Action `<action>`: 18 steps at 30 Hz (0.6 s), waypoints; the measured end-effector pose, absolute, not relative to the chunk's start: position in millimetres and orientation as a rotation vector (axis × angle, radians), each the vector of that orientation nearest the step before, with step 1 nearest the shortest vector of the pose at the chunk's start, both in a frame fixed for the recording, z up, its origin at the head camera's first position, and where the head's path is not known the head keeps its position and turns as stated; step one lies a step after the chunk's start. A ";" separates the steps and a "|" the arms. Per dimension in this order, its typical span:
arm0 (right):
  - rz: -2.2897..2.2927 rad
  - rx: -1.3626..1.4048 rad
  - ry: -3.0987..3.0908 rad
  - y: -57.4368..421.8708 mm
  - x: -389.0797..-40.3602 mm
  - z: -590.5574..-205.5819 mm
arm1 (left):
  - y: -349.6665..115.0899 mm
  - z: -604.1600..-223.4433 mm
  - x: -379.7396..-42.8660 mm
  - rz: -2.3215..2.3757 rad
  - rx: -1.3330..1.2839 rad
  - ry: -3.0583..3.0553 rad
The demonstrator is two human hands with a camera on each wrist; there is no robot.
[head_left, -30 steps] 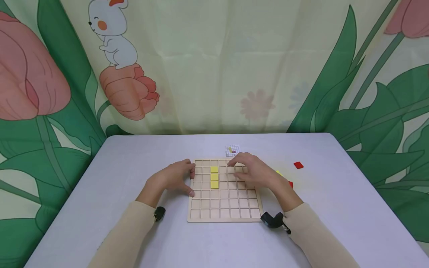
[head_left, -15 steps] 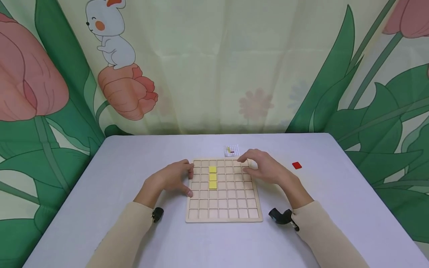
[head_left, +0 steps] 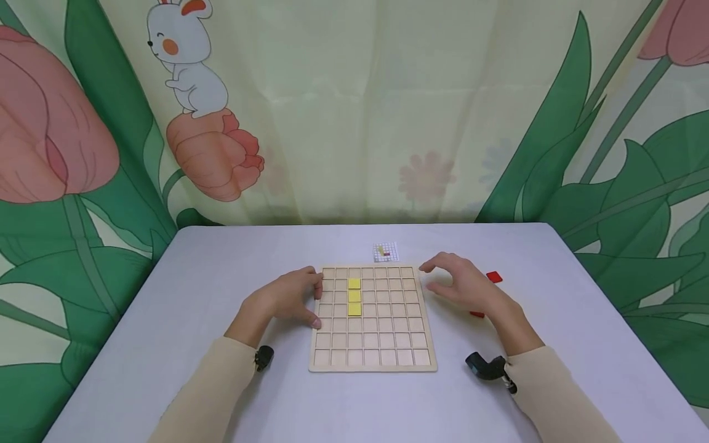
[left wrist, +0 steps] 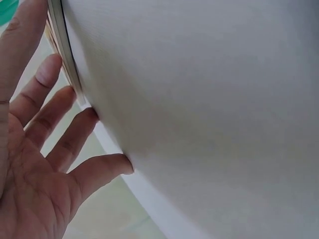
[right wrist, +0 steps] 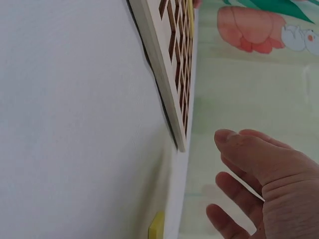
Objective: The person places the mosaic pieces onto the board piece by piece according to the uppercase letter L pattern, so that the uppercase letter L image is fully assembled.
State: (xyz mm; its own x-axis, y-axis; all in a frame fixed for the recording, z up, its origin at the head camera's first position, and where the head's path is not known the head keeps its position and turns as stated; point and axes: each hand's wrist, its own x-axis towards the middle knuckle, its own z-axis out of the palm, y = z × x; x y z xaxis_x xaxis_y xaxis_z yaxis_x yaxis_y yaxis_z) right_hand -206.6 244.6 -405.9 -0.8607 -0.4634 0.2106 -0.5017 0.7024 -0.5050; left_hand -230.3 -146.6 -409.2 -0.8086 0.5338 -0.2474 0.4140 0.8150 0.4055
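Note:
A wooden grid board lies flat on the table. Three yellow tiles form a column in its upper left part. My left hand rests against the board's left edge, thumb and fingers spread along it. Just past the right edge, my right hand hovers with relaxed, slightly bent fingers and nothing between them. Near that hand is one red tile, and another red tile is partly hidden under it. The right wrist view also shows a yellow tile on the table.
A small printed grid card lies behind the board. The white table ends at a back edge, where a curtain with flowers and a rabbit hangs. Each wrist carries a black camera.
My right hand has moved right, from over the board's upper right part to beyond its right edge. The left hand, the board and its yellow tiles stay put.

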 end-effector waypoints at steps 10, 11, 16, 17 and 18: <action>0.838 0.769 -2.856 270.3 -205.0 -415.7 | -143.1 -406.1 -233.3 0.488 0.748 2.631; 0.831 0.763 -2.860 273.3 -204.2 -416.2 | -142.9 -406.6 -233.4 0.484 0.750 2.634; 0.794 0.728 -2.898 282.7 -202.7 -417.8 | -143.7 -407.3 -233.2 0.469 0.746 2.643; 0.775 0.722 -2.906 283.7 -202.7 -417.8 | -144.3 -407.0 -233.2 0.470 0.746 2.641; 0.766 0.712 -2.913 284.5 -203.0 -417.9 | -144.7 -406.4 -233.2 0.477 0.744 2.639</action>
